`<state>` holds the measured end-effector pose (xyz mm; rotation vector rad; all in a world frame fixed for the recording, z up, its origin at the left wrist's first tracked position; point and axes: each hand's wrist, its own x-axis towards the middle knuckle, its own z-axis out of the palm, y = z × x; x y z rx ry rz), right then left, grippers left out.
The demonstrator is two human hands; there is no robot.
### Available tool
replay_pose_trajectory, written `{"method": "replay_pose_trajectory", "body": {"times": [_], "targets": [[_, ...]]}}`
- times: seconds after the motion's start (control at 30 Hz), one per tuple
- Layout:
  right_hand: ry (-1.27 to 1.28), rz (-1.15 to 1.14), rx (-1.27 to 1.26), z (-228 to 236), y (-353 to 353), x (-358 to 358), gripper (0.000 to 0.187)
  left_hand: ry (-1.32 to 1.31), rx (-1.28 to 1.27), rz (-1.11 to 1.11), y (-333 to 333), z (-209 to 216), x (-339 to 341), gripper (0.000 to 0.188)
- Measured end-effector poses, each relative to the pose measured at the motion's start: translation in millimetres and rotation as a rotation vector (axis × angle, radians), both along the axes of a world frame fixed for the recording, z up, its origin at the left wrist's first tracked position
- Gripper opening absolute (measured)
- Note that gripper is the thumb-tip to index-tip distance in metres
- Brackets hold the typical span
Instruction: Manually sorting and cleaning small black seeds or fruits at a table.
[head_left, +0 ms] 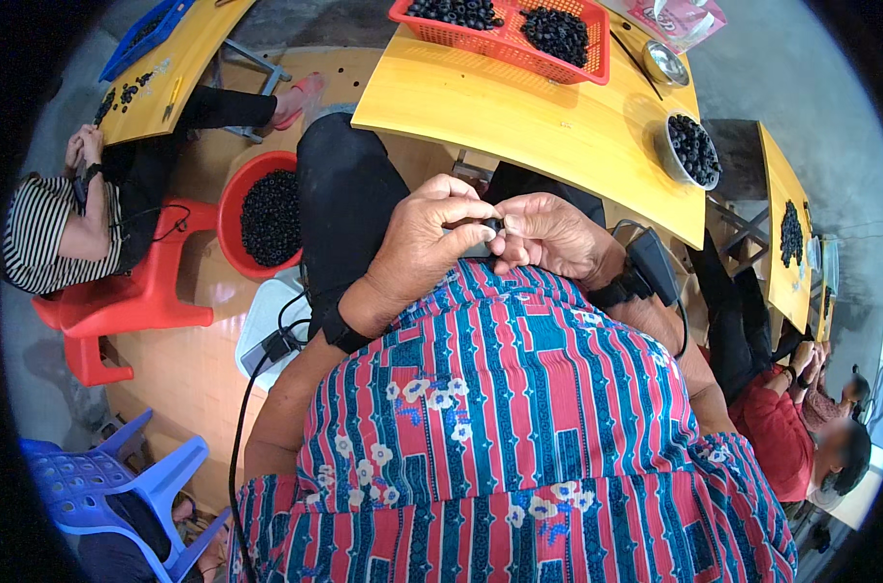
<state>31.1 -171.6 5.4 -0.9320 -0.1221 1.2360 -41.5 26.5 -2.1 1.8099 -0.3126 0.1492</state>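
Close in front of my body, my left hand (pixel 424 233) and my right hand (pixel 556 233) meet fingertip to fingertip. Between them is a small black round part (pixel 495 224), pinched by both thumbs and forefingers and mostly covered by them. Beyond my hands stands a yellow table (pixel 519 121). A steel bowl (pixel 677 163) of similar black parts (pixel 694 146) sits at its right edge. At its far side, a red-orange plastic basket (pixel 505 44) holds two heaps of black pieces.
Left of my leg, a red tub (pixel 230 209) full of black parts stands on the floor. A small metal bowl (pixel 665 63) and a dark stick (pixel 636 60) lie farther back. Other people sit at yellow tables left and right. A blue chair (pixel 121 496) is lower left.
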Motion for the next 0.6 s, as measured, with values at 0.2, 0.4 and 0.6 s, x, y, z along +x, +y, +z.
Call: {"method": "replay_pose_trajectory", "body": {"times": [0.2, 0.4, 0.6], "targets": [[-0.017, 0.019, 0.046, -7, 2, 4, 0.023, 0.083, -0.068, -0.003, -3, 0, 2, 0.027], [-0.404, 0.006, -0.098, 3, 13, -4, 0.024, 0.346, -0.379, -0.093, -14, -22, 4, 0.053], [-0.642, -0.048, -0.171, 2, 16, -12, 0.021, 0.437, -0.518, -0.213, -20, -17, 3, 0.048]]}}
